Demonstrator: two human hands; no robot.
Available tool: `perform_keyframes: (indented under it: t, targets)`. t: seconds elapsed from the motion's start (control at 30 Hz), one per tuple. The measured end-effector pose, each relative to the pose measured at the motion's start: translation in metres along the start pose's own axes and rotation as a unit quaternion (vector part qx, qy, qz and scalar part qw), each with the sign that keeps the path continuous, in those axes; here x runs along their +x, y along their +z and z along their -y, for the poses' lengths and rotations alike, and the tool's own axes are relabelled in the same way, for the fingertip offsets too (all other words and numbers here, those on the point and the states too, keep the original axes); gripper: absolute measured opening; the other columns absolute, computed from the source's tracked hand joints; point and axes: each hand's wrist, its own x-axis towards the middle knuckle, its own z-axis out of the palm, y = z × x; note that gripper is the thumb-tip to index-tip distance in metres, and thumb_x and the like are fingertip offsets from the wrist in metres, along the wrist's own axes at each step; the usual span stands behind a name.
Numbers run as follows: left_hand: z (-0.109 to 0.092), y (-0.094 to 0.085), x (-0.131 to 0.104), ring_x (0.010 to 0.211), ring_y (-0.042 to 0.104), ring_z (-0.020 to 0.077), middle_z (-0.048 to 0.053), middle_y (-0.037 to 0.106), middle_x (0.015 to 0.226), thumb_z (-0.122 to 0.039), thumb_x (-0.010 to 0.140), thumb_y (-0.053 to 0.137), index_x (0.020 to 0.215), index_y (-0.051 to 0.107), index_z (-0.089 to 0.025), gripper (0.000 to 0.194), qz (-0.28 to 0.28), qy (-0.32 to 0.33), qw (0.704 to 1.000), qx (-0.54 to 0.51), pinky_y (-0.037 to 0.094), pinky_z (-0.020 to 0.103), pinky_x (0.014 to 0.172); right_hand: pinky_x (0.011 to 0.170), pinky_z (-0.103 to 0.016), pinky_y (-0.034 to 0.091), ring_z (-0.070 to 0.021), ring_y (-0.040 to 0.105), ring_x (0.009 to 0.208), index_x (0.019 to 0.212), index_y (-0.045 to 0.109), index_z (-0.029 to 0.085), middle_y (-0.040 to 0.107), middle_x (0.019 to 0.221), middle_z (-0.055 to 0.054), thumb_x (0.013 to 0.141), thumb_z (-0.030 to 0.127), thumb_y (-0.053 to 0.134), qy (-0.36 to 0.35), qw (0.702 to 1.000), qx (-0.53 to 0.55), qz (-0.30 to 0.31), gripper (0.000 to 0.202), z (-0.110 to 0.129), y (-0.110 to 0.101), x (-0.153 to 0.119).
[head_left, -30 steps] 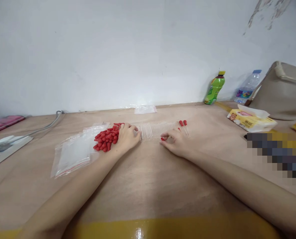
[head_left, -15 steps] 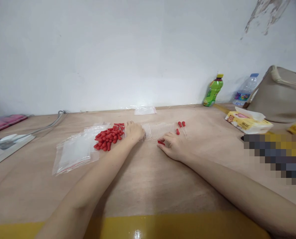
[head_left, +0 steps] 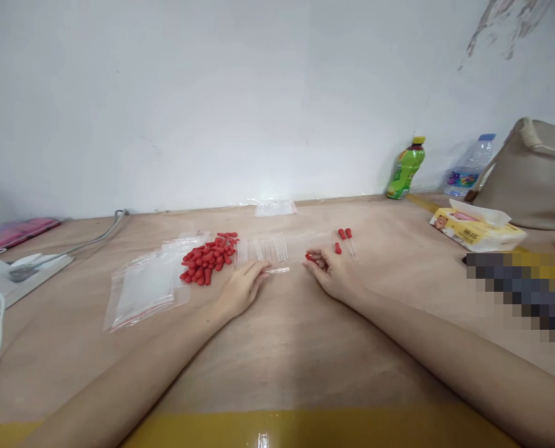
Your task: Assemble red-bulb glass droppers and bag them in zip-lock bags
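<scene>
Between the thumb and fingers of my left hand (head_left: 246, 285) is a clear glass dropper tube (head_left: 280, 270), pointing right. My right hand (head_left: 334, 274) pinches a red rubber bulb (head_left: 309, 257), partly hidden by its fingers. Behind both hands lies a row of clear glass tubes (head_left: 282, 246), side by side. A heap of red rubber bulbs (head_left: 207, 258) is just left of that row. Beyond my right hand are droppers with red bulbs fitted (head_left: 345, 234), and one more red bulb (head_left: 338, 248) shows close to my fingers.
Clear zip bags (head_left: 144, 289) lie left of the heap, and another bag (head_left: 275, 208) is by the wall. At the right are a tissue pack (head_left: 478, 230), a green bottle (head_left: 405, 169), a clear bottle (head_left: 471, 168) and a beige bag (head_left: 534, 177). A power strip (head_left: 48, 274) sits far left.
My left hand has come back from the row of tubes toward me, now with a glass tube in it. My right hand stays near the same place, still holding the red bulb.
</scene>
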Motion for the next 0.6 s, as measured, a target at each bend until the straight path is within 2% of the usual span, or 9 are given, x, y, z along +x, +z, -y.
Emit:
perform_keyframes:
  t: [0.07, 0.23, 0.6]
  targets:
    - [0.002, 0.001, -0.001, 0.080, 0.055, 0.0155, 0.006, 0.057, 0.089, -0.014, 0.088, 0.035, 0.106, 0.050, -0.017, 0.023, -0.001, 0.008, 1.000, -0.014, 0.046, 0.028, 0.071, 0.058, -0.028, 0.048, -0.0146, 0.059, 0.064, 0.089, 0.059, 0.019, 0.065, 0.077, -0.005, 0.080, 0.028, 0.052, -0.027, 0.999, -0.008, 0.022, 0.015, 0.004, -0.002, 0.000]
    - [0.001, -0.001, 0.004, 0.080, 0.055, 0.0158, 0.007, 0.057, 0.088, -0.013, 0.088, 0.035, 0.102, 0.054, -0.016, 0.023, 0.016, 0.004, 0.999, -0.042, 0.047, 0.029, 0.072, 0.063, -0.027, 0.047, -0.0140, 0.058, 0.069, 0.088, 0.062, 0.021, 0.063, 0.080, -0.004, 0.082, 0.024, 0.050, -0.097, 0.992, -0.020, 0.076, 0.014, 0.010, -0.004, -0.001]
    - [0.003, 0.002, 0.002, 0.083, 0.057, 0.0163, 0.007, 0.062, 0.090, -0.016, 0.089, 0.038, 0.104, 0.055, -0.017, 0.023, 0.030, 0.015, 0.997, -0.075, 0.047, 0.029, 0.073, 0.064, -0.026, 0.047, -0.0124, 0.058, 0.068, 0.088, 0.064, 0.021, 0.063, 0.079, -0.003, 0.081, 0.021, 0.052, -0.108, 0.989, -0.035, 0.100, 0.014, 0.017, -0.003, 0.000]
